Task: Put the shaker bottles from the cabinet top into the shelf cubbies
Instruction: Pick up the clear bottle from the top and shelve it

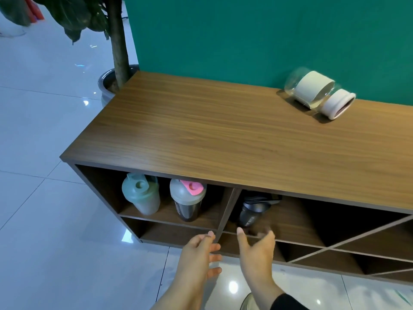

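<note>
A clear shaker bottle point(317, 92) with a white sleeve and pale lid lies on its side on the wooden cabinet top point(201, 135), far right by the green wall. In the upper left cubby stand a pale green shaker point(140, 194) and a dark shaker with a grey lid and pink cap point(187, 200). A black shaker point(252, 211) stands upright in the cubby to the right of the divider. My left hand point(199, 253) and my right hand point(257, 249) hover in front of the cubbies, fingers apart, holding nothing; the right one is just below the black shaker.
A potted tree point(118, 52) stands at the cabinet's left end on a glossy white tiled floor point(44, 220). A green wall point(268, 30) backs the cabinet. Diagonal-divided cubbies point(346, 242) fill the lower right. A shoe tip point(245, 302) shows below my right hand.
</note>
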